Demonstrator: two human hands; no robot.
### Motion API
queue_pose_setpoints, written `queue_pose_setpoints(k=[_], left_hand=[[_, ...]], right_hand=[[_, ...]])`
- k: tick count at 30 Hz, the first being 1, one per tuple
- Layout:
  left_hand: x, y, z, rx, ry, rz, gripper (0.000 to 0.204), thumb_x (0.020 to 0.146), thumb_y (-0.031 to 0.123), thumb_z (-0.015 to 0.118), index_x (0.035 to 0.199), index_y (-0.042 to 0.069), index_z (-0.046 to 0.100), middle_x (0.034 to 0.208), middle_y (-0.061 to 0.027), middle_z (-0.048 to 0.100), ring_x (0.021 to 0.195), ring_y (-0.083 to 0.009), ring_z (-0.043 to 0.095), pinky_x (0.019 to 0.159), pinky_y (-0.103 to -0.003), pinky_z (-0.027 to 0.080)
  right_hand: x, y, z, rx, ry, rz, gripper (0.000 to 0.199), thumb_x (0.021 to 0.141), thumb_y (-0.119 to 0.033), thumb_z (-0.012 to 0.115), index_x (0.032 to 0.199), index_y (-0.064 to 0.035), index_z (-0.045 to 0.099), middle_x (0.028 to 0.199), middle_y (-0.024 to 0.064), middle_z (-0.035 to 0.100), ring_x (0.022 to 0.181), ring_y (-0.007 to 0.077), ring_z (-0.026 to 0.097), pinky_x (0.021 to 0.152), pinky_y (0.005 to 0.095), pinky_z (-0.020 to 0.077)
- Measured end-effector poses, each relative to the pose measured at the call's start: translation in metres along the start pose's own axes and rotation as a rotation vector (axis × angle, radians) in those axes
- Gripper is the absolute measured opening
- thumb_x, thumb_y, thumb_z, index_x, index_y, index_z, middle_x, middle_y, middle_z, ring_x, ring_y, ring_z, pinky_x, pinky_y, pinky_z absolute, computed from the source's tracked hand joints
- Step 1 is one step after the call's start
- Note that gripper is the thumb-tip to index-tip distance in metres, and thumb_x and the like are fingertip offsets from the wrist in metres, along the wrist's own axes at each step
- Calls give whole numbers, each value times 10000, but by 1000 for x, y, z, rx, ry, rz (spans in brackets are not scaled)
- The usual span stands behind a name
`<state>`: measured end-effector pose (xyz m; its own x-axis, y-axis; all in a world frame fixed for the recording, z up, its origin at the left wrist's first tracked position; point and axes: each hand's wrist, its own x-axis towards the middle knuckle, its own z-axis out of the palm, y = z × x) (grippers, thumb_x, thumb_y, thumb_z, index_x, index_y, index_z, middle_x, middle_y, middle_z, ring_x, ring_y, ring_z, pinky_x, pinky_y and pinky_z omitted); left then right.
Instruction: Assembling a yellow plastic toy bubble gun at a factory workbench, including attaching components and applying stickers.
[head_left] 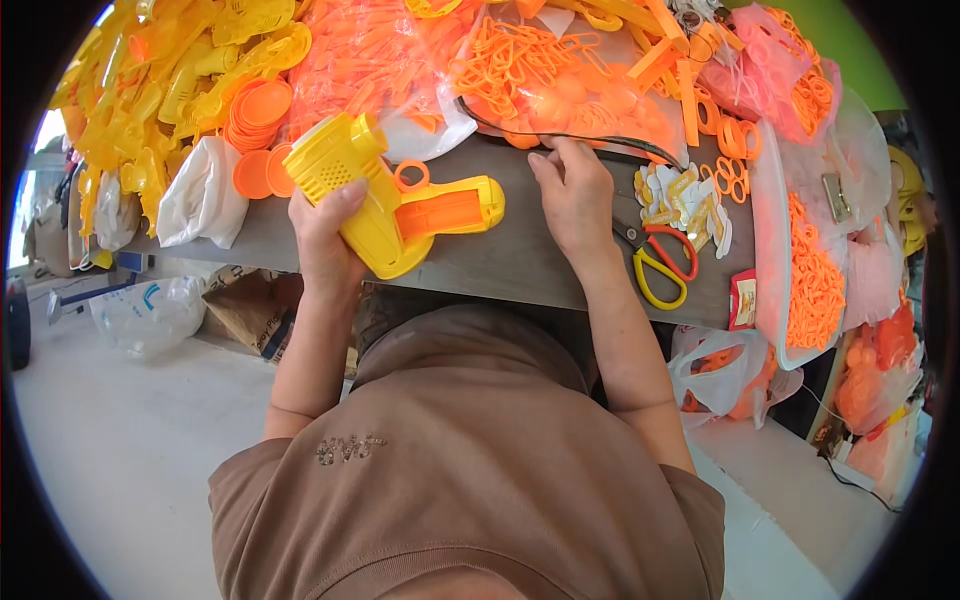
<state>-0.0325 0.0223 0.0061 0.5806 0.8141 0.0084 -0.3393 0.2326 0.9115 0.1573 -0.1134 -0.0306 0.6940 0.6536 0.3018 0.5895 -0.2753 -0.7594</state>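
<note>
My left hand (330,235) is closed around a yellow plastic toy body (375,200), shaped like a gun or a hair dryer, with a round nozzle and vent holes. An orange piece (440,214) fills the recess in its handle, and an orange ring (411,177) shows beside it. Over the front of the orange parts pile, my right hand (575,195) has its fingers curled and its thumb close to them. Their tips are at the black curved rim (610,150); anything small between them is hidden. Orange loop-shaped pieces (520,55) and rounded orange parts (550,100) lie just beyond.
Yellow plastic shells (190,80) are heaped at the far left, near orange discs (258,112) and a white bag (205,190). Scissors (660,265) with red and yellow handles lie right, beside white-and-yellow stickers (685,205). A bin (770,230) of small orange pieces stands at the table's right end.
</note>
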Motion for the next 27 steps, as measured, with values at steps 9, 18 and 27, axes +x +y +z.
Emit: queue_pose_setpoints(k=[9, 18, 27], left_hand=[[1, -8, 2, -21, 25, -17, 566, 693, 64, 684, 1205, -51, 472, 1011, -145, 620, 885, -213, 625, 826, -335, 502], [3, -8, 5, 52, 52, -5, 564, 685, 59, 682, 1198, -50, 476, 1010, -146, 625, 871, -212, 630, 811, -335, 509], [5, -4, 7, 48, 63, 8, 529, 685, 55, 668, 1172, -56, 495, 986, -144, 627, 851, -214, 632, 791, -329, 513]], right_hand=[[0, -1, 3, 252, -98, 184, 178, 771, -120, 732, 784, 18, 619, 715, 39, 585, 626, 112, 538, 602, 260, 450], [-15, -5, -31, 54, -210, 36, 263, 725, -48, 747, 943, 11, 612, 838, 49, 552, 642, 123, 541, 583, 270, 440], [-15, 9, -29, -404, -108, -364, 207, 744, -22, 705, 936, -11, 629, 904, 75, 557, 759, 214, 586, 656, 306, 471]])
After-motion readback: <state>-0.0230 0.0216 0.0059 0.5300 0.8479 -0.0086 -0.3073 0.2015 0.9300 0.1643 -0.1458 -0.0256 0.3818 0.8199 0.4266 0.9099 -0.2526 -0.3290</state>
